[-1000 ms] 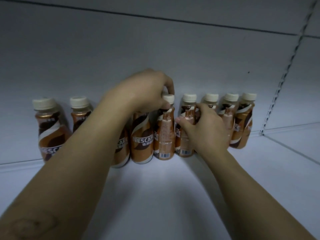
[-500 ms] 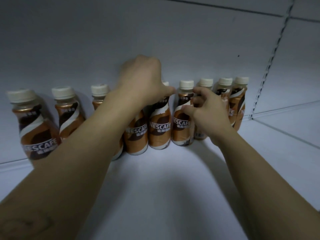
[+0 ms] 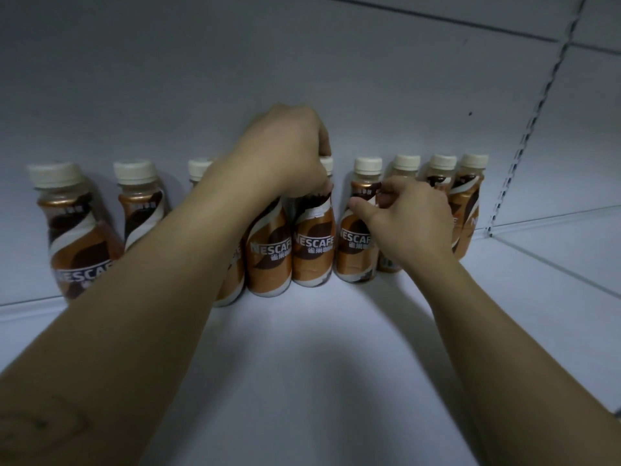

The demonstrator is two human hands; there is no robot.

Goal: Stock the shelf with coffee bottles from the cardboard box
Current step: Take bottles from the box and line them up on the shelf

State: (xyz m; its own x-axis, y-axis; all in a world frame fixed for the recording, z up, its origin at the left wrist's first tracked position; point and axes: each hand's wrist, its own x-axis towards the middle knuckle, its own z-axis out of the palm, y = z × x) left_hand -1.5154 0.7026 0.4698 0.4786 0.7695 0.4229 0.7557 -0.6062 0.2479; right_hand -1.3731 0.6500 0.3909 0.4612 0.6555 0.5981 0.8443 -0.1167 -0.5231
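Already a row of Nescafé coffee bottles (image 3: pixel 312 243) stands upright along the back of the white shelf (image 3: pixel 302 364), close against its rear panel; I count about nine caps. The left hand (image 3: pixel 282 156) is curled over the top of a middle bottle, gripping its cap and neck. The right hand (image 3: pixel 410 220) has fingers and thumb pinched narrowly at the shoulder of the next bottle (image 3: pixel 356 243); whether it truly clasps it I cannot tell. The front of the shelf is bare, so I judge more rows remain. The cardboard box is out of sight, so how many are left is unknown.
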